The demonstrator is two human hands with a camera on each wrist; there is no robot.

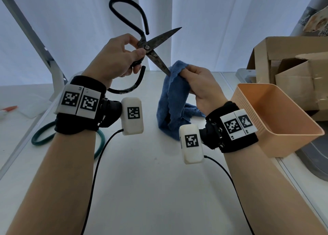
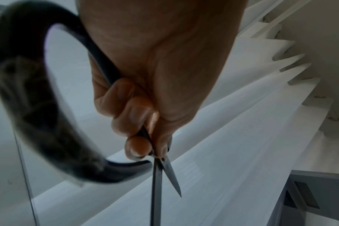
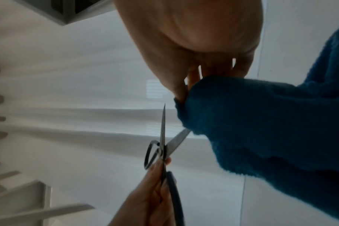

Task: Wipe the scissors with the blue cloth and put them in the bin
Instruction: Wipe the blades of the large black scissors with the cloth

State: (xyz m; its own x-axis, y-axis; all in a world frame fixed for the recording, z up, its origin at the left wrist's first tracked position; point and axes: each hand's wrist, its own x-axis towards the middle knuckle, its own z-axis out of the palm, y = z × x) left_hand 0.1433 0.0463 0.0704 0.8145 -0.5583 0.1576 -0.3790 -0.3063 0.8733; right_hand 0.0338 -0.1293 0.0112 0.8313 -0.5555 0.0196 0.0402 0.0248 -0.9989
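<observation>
Left hand (image 1: 113, 57) holds scissors (image 1: 150, 50) against cloth (image 1: 170, 100).

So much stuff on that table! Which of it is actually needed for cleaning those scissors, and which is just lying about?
Part of the job:
- scissors, blades open, held by the left hand
- blue cloth, pinched by the right hand at the lower blade's tip
- peach bin, nothing visible inside

Just lying about:
- green ring
- cardboard boxes
</observation>
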